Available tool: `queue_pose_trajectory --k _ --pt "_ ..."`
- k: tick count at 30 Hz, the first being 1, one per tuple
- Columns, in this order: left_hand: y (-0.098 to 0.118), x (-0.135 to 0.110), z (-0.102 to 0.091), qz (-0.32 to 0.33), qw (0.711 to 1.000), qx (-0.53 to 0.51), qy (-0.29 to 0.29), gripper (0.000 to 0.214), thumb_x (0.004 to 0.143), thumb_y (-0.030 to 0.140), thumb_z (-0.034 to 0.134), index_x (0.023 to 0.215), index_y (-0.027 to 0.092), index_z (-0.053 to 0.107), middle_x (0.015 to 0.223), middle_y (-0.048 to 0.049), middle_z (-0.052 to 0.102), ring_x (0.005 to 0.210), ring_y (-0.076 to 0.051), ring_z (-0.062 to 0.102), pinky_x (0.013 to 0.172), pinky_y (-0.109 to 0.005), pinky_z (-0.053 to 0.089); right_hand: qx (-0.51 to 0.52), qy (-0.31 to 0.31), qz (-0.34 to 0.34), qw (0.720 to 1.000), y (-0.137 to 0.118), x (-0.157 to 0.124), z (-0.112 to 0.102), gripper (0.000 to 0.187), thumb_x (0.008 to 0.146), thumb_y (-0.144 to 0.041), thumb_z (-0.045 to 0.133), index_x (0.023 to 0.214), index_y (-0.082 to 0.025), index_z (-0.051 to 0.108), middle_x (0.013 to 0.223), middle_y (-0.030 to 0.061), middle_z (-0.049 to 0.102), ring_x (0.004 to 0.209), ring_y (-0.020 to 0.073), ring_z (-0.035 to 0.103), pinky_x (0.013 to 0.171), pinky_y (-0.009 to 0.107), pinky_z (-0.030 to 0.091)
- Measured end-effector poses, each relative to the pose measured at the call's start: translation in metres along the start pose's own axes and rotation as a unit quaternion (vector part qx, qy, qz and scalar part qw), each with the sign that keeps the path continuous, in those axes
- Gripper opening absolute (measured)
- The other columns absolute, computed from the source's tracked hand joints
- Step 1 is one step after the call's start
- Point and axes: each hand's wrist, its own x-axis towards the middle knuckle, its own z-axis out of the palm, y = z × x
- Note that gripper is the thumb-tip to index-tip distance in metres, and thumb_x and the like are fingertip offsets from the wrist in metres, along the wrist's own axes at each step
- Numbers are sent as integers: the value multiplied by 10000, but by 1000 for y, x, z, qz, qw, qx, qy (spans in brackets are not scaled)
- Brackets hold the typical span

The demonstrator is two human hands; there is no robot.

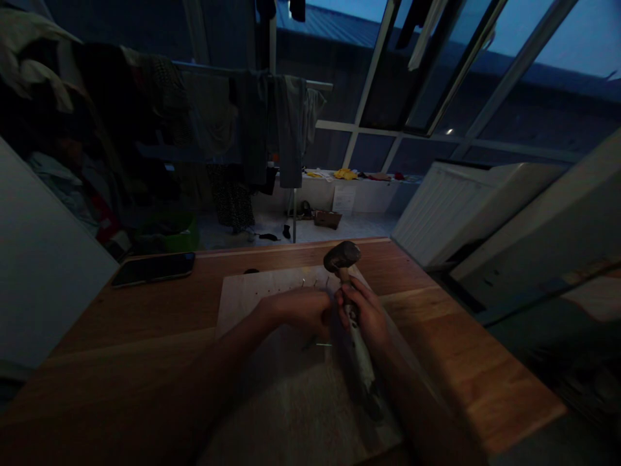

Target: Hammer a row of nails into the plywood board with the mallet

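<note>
Watching through the head view, I see the right hand (365, 309) wrapped round the hammer (356, 331) just below its head (342, 257), over the board (276, 369). The left hand (308, 307) curls beside the nails (315, 283), and I cannot tell whether it holds anything. I expect a stiff, head-heavy tool, steadier held high, swinging harder held lower.

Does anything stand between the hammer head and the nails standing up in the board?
Nothing visible lies between the hammer head and the standing nails in the board, though one view leaves depth uncertain. The left hand is close by on the nails' near side; the right hand grips the handle.
</note>
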Motion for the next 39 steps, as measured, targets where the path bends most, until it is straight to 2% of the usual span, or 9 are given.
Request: queue_pose_trajectory --k 3,7,14,20,23,27,31,34,39 --pt "3 -1 1 -13 1000 9 -19 159 750 329 757 711 188 694 693 9 674 631 -150 606 551 -261 382 -5 7 1 1000 -2 -1 0 227 795 -437 697 860 -238 612 584 -69 588 302 87 421 305 236 310" --pt "11 4 14 -6 998 18 -55 156 734 321 790 734 194 698 722 -5 693 628 -164 611 559 -270 406 -14 15 3 1000 -4 0 -1 268 775 -454 710 871 -233 594 600 -69 595 309 84 433 304 229 307" --pt "19 4 14 2 998 21 -51 128 772 306 766 767 202 692 746 -17 710 646 -191 647 557 -285 442 3 39 -1 999 -1 3 -3 299 738 -459 721 879 -222 606 588 -76 583 300 76 423 290 221 295" --pt "26 0 18 0 996 90 -1 225 792 272 751 997 188 715 945 -98 754 789 -246 704 637 -308 515 -12 35 -3 999 -1 1 -3 285 752 -469 722 813 -216 605 579 -69 588 297 70 418 298 218 313" --pt "26 0 15 16 997 80 -4 166 801 276 743 942 193 712 896 -73 741 752 -220 681 621 -295 490 -10 33 -4 999 -2 1 -4 294 751 -475 729 781 -218 588 562 -65 587 301 70 410 306 218 311" --pt "6 -8 -4 34 999 16 12 138 800 276 706 709 188 651 689 2 651 635 -155 595 575 -268 403 -20 29 -13 999 -2 1 -6 311 795 -501 697 734 -226 565 437 -73 507 300 89 401 325 221 311" --pt "-34 -28 -19 -57 992 -51 96 21 765 179 665 784 173 659 727 22 651 660 -127 582 589 -238 377 -33 39 -8 999 -3 1 -6 310 792 -504 696 737 -221 582 475 -59 539 300 84 391 301 221 274" --pt "-62 -41 -15 -124 979 -54 155 81 789 163 628 851 162 680 782 2 673 710 -140 591 623 -238 380 -31 35 6 999 -3 0 -3 292 774 -485 712 780 -216 598 559 -48 580 318 83 417 299 224 298" --pt "-80 -43 -2 -128 973 -39 187 104 814 150 605 850 165 701 828 -22 704 755 -150 606 685 -241 415 -33 25 10 999 -2 -2 2 328 771 -488 706 931 -216 616 637 -62 590 331 80 443 293 217 326"
